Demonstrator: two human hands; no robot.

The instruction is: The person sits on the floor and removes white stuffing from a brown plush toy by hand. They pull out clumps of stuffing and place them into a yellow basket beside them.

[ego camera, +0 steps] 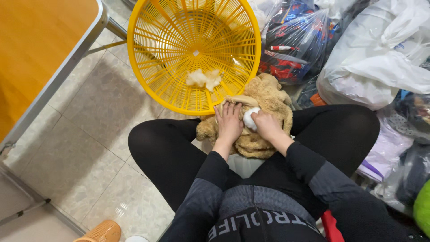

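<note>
A tan plush toy (pixel 268 96) lies across my lap between my knees. My left hand (pixel 229 122) presses flat on the toy's body with its fingers spread. My right hand (pixel 265 125) grips a wad of white stuffing (pixel 249 117) at an opening in the toy. A yellow plastic basket (pixel 148 58) stands tilted on the floor in front of me. A small clump of cream stuffing (pixel 204 79) rests inside the basket.
An orange-topped table with a metal frame (pixel 67 58) is at the left. Clear and white plastic bags (pixel 371 49) full of items are piled at the right. A small orange basket (pixel 102 232) sits on the tiled floor near my left knee.
</note>
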